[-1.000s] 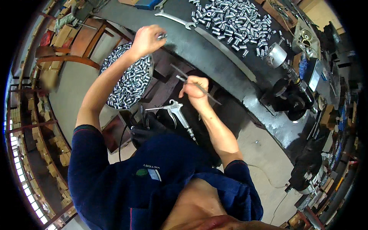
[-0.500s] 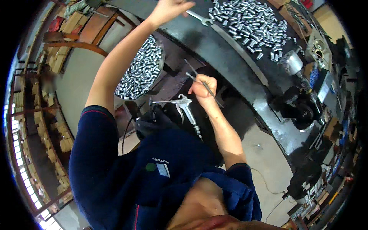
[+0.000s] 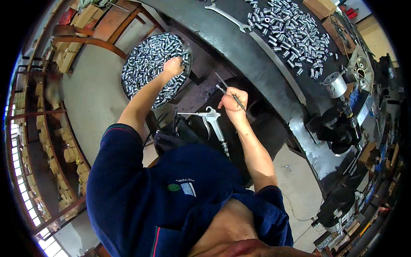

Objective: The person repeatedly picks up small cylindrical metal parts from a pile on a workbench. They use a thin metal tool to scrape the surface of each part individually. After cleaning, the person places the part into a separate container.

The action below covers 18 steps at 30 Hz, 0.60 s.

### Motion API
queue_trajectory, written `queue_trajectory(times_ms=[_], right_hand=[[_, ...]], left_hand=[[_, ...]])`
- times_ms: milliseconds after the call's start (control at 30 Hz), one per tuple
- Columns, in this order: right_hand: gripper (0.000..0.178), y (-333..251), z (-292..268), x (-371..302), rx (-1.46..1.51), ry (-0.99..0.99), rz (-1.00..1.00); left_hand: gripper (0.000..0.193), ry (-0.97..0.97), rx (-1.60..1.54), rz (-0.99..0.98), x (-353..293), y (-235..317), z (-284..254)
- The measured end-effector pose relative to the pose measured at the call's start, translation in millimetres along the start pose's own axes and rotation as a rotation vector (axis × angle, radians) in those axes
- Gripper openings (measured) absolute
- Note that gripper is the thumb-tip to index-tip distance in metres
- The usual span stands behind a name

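My left hand (image 3: 173,67) is over the right part of a round tray (image 3: 191,58) heaped with small shiny metal sleeves (image 3: 147,64). Its fingers are curled down at the sleeves; what they pinch, if anything, is hidden. Closer to my body, my right hand (image 3: 234,100) is closed round a thin dark metal rod (image 3: 221,80) that slants up to the left. A second slim piece with a pale tip (image 3: 220,88) sticks out of the same fist. Below it, a silver air blow gun (image 3: 212,122) lies near my lap.
The dark workbench (image 3: 205,32) curves across the upper right, bearing an open-ended wrench (image 3: 229,18), a flat metal strip (image 3: 278,64) and a pile of sleeves (image 3: 295,34). A metal cup (image 3: 335,85) and a black machine (image 3: 338,132) stand farther right. A wooden chair (image 3: 109,30) is behind the tray.
My left hand has come down from above the bench near the wrench to the sleeves in the tray. My right hand keeps its grip on the rod. The view has shifted slightly.
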State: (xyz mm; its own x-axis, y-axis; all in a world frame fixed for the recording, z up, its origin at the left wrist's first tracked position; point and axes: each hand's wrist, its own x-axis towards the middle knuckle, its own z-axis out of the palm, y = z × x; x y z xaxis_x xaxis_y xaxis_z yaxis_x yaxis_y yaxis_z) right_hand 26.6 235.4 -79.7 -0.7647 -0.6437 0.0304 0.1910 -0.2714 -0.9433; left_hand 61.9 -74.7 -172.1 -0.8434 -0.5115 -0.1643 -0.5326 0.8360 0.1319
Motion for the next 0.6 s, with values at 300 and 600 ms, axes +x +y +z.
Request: queue_trajectory(times_ms=[300,600], right_hand=[[0.019,-3,2,-1,-0.005,0.036,0.002],[0.019,-1,0,-2,-0.174,0.052,-0.093]], left_hand=[[0.033,-0.180,-0.389,0.092,-22,14,-49],[0.022,-0.453,-1.085,0.355,-88,99,-110]])
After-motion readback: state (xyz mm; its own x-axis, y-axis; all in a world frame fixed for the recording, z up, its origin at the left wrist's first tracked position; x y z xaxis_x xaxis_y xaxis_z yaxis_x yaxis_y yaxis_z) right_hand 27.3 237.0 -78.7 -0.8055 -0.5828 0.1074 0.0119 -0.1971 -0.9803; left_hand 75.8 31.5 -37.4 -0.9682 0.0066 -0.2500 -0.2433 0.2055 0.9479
